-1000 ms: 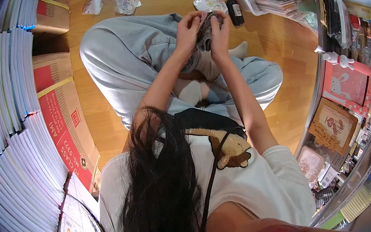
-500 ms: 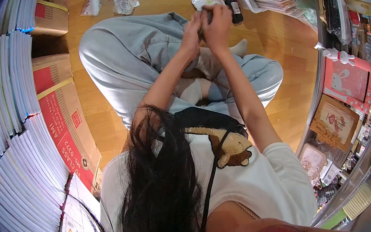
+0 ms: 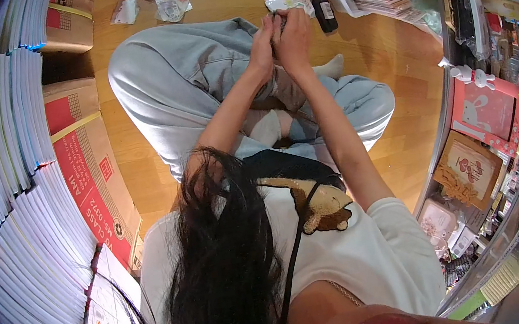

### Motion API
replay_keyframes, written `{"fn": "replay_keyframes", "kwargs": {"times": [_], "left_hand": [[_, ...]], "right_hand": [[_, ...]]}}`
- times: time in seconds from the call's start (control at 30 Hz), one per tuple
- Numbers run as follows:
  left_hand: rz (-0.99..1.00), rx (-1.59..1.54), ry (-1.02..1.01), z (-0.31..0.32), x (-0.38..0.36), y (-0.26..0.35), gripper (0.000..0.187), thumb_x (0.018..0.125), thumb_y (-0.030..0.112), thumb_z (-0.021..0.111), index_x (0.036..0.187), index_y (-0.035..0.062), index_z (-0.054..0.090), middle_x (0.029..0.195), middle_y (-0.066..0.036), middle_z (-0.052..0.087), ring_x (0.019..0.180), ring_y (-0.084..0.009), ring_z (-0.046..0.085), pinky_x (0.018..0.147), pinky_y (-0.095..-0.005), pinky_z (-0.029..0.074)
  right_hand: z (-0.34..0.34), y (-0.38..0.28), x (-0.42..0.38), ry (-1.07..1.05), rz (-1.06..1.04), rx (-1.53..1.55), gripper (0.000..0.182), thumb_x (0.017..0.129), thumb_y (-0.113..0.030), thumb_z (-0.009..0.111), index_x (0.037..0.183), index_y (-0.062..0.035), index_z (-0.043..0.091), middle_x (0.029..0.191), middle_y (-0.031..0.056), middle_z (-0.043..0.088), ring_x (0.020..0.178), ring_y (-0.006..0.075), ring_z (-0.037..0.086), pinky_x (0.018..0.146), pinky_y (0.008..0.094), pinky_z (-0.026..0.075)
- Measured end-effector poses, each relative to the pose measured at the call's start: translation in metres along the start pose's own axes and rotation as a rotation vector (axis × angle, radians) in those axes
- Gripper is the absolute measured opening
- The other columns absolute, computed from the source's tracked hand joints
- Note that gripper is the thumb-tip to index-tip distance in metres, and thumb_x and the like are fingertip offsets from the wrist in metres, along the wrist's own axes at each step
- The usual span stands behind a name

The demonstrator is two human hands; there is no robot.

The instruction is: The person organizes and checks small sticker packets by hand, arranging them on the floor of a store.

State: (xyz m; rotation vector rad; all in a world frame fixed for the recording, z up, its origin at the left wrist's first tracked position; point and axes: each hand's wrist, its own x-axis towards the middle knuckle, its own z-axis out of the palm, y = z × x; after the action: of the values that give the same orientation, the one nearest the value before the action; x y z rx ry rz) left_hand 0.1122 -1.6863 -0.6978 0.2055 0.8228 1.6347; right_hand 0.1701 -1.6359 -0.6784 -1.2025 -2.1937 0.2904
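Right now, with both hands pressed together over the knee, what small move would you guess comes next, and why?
Probably setting the small dark item down on the wooden floor just ahead. The left hand and right hand pinch it together, raised above the floor, right beside the clear plastic packet and black rectangular device lying there. What the item is cannot be told.

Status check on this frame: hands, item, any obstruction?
Left hand and right hand pressed together, pinching a small item, mostly hidden. Black device and plastic packet on floor just beyond. Nothing blocking.
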Motion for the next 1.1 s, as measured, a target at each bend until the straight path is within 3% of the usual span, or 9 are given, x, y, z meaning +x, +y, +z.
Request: {"fn": "replay_keyframes", "kwargs": {"times": [0.07, 0.17, 0.27, 0.4, 0.43, 0.53, 0.7, 0.8, 1.1], "left_hand": [[0.104, 0.194, -0.028, 0.000, -0.002, 0.000, 0.046, 0.094, 0.035, 0.039, 0.124, 0.0002, 0.043, 0.121, -0.006, 0.050, 0.112, -0.0166, 0.044, 0.095, -0.0283, 0.033], [0.190, 0.368, -0.054, 0.005, -0.009, 0.001, 0.051, 0.094, 0.037, 0.038, 0.129, -0.0013, 0.038, 0.127, -0.011, 0.045, 0.115, -0.0175, 0.043, 0.096, -0.0282, 0.033], [0.151, 0.360, -0.024, -0.010, 0.012, -0.010, 0.051, 0.094, 0.039, 0.037, 0.125, -0.0015, 0.042, 0.121, -0.011, 0.050, 0.110, -0.0172, 0.046, 0.094, -0.0283, 0.035], [-0.189, -0.019, 0.015, -0.023, 0.011, -0.019, 0.050, 0.094, 0.046, 0.033, 0.111, 0.0032, 0.052, 0.101, -0.004, 0.055, 0.092, -0.0111, 0.049, 0.083, -0.0261, 0.039], [-0.081, 0.101, 0.016, -0.007, 0.001, -0.010, 0.052, 0.093, 0.049, 0.032, 0.110, 0.0051, 0.054, 0.098, -0.002, 0.055, 0.091, -0.0097, 0.049, 0.081, -0.0249, 0.039], [-0.094, 0.192, 0.039, 0.000, -0.004, -0.001, 0.055, 0.093, 0.051, 0.031, 0.112, 0.0054, 0.054, 0.102, -0.002, 0.055, 0.093, -0.0104, 0.049, 0.082, -0.0258, 0.039], [0.305, 0.464, -0.259, 0.012, -0.014, 0.021, 0.058, 0.095, 0.046, 0.026, 0.120, -0.0012, 0.047, 0.116, -0.010, 0.053, 0.108, -0.0182, 0.048, 0.093, -0.0298, 0.035], [0.379, 0.628, -0.092, 0.004, 0.012, 0.009, 0.052, 0.096, 0.039, 0.027, 0.120, -0.0021, 0.047, 0.121, -0.016, 0.051, 0.113, -0.0251, 0.046, 0.097, -0.0315, 0.032], [0.606, 1.806, -0.218, 0.022, 0.052, -0.054, 0.077, 0.080, 0.045, 0.052, 0.133, -0.0034, 0.024, 0.134, -0.028, 0.029, 0.125, -0.0392, 0.029, 0.100, -0.0557, 0.022]], "right_hand": [[0.019, 0.018, -0.002, 0.044, 0.171, 0.026, 0.017, 0.081, -0.014, 0.055, 0.091, -0.0004, 0.052, 0.089, 0.0175, 0.053, 0.088, 0.0350, 0.049, 0.078, 0.0417, 0.038], [0.044, 0.051, -0.013, -0.058, 0.746, 0.503, 0.020, 0.085, -0.016, 0.052, 0.094, 0.0017, 0.051, 0.094, 0.0209, 0.054, 0.093, 0.0353, 0.051, 0.082, 0.0411, 0.038], [0.006, -0.013, -0.022, -0.065, 0.527, 0.343, 0.021, 0.086, -0.016, 0.051, 0.095, 0.0026, 0.050, 0.097, 0.0224, 0.055, 0.095, 0.0350, 0.052, 0.084, 0.0407, 0.038], [-0.001, -0.007, -0.023, -0.025, -0.043, 0.109, 0.017, 0.080, -0.014, 0.056, 0.092, -0.0027, 0.051, 0.087, 0.0152, 0.053, 0.084, 0.0323, 0.050, 0.074, 0.0414, 0.038], [-0.004, -0.004, -0.015, -0.019, -0.071, -0.053, 0.015, 0.078, -0.014, 0.057, 0.089, -0.0055, 0.053, 0.084, 0.0123, 0.052, 0.081, 0.0312, 0.049, 0.070, 0.0411, 0.037], [0.005, 0.022, -0.003, 0.067, -0.066, -0.171, 0.012, 0.078, -0.014, 0.057, 0.086, -0.0056, 0.054, 0.083, 0.0119, 0.052, 0.083, 0.0310, 0.050, 0.071, 0.0408, 0.038], [-0.019, 0.098, -0.006, 0.137, 0.227, -0.136, 0.013, 0.079, -0.014, 0.056, 0.084, -0.0018, 0.054, 0.083, 0.0144, 0.054, 0.085, 0.0326, 0.051, 0.073, 0.0420, 0.038], [-0.057, 0.096, -0.028, 0.215, 0.262, -0.013, 0.015, 0.082, -0.014, 0.054, 0.087, 0.0004, 0.053, 0.084, 0.0161, 0.054, 0.083, 0.0324, 0.051, 0.075, 0.0408, 0.039], [-0.083, 0.109, -0.064, 0.337, 0.743, 0.420, 0.021, 0.085, -0.016, 0.054, 0.095, 0.0014, 0.052, 0.095, 0.0136, 0.056, 0.091, 0.0241, 0.053, 0.084, 0.0322, 0.039]]}}
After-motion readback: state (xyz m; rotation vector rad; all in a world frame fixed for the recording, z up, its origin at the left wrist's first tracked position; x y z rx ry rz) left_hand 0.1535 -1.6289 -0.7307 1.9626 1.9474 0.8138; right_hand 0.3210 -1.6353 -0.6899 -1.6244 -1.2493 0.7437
